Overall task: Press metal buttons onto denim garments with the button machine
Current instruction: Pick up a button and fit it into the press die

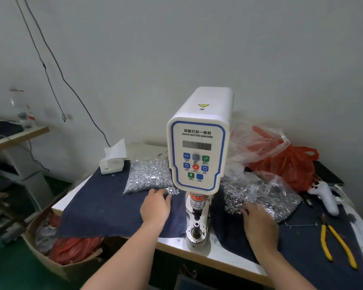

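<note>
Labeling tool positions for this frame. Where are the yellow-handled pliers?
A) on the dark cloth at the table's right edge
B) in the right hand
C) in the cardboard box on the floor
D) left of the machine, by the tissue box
A: the yellow-handled pliers lie on the dark cloth at the table's right side, right of the right hand, which reaches into a bag of metal parts.

light: soft, even, dimmish, cool grey cast | shadows: faint, a soft one on the wall (260, 59) right of the button machine (197, 147) | glare: glints on clear plastic bags (258, 143) | focus: machine panel sharp, shelf (17, 137) at left blurred | edges: wide-angle bending, table edge (172, 249) curves
</note>
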